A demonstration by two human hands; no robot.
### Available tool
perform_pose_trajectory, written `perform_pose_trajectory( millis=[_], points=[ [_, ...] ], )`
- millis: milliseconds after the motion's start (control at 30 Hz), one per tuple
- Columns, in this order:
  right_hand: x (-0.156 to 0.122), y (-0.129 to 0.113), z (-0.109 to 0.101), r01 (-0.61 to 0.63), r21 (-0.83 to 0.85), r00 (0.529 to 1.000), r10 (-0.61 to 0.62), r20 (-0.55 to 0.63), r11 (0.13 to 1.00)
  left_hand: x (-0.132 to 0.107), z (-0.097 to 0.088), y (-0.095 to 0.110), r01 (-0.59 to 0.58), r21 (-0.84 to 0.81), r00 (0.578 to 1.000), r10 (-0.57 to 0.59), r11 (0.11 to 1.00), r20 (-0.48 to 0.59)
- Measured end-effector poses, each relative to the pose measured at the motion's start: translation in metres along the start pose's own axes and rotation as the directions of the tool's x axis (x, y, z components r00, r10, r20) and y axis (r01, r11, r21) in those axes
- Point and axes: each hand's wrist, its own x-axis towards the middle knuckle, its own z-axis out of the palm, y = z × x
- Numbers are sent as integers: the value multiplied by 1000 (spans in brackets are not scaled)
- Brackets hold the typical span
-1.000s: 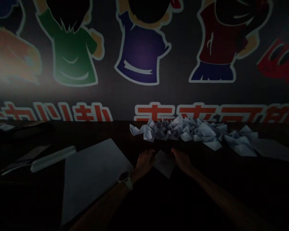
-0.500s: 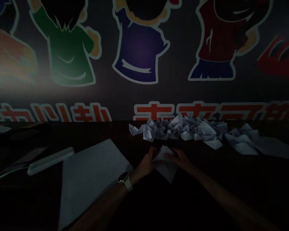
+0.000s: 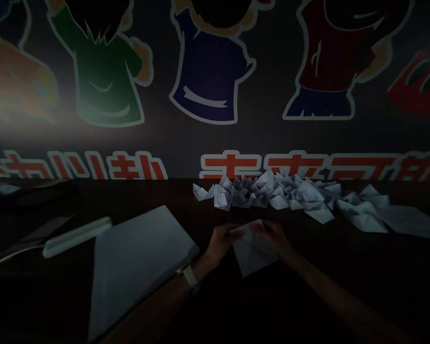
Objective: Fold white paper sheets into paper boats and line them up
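Between my hands is a piece of folded white paper (image 3: 253, 253), creased and roughly square, with one corner pointing down towards me. My left hand (image 3: 220, 242), with a pale-strapped watch (image 3: 189, 277) on its wrist, pinches the paper's upper left edge. On the upper right edge my right hand (image 3: 275, 239) grips it with thumb and fingers. Beyond the hands lies a heap of folded paper boats (image 3: 279, 193). Dim light hides the finer folds and some fingertips.
A stack of white paper sheets (image 3: 139, 258) lies to my left, near my forearm. Left of it are a long white bar-shaped object (image 3: 77, 236) and dark flat items (image 3: 28, 193). One flat sheet (image 3: 415, 220) lies far right. A cartoon-printed wall (image 3: 186, 138) stands behind the table.
The paper in my hands has turned from a peaked, pointed shape to a flatter square facing me. Both hands have shifted slightly. The boats and stack stay where they were.
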Motion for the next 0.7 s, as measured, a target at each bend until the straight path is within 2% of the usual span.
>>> perform_pose_trajectory(
  millis=[133, 233, 333, 433, 533, 700],
  points=[
    [-2, 1, 2, -1, 34, 1000, 1, -16, 999, -3, 2, 0, 40, -198, 998, -49, 979, -45],
    [-2, 3, 2, 14, 16, 1000, -14, -5, 1000, -5, 3, 1, 46, -263, 998, -56, 964, -29],
    [-4, 3, 2, 57, -40, 998, -57, 5, 998, -6, 3, 3, 48, -254, 997, -63, 966, -51],
    [-6, 1, 2, 91, -83, 996, -92, -5, 992, -6, 3, 8, 16, -138, 992, -33, 990, -122],
    [-7, 0, 3, 107, -114, 994, -110, -21, 988, -6, 3, 12, -26, -63, 989, 16, 998, -144],
    [-7, 1, 5, 132, -134, 991, -135, -15, 982, -5, 3, 8, -10, -135, 992, -6, 991, -123]
  ],
)
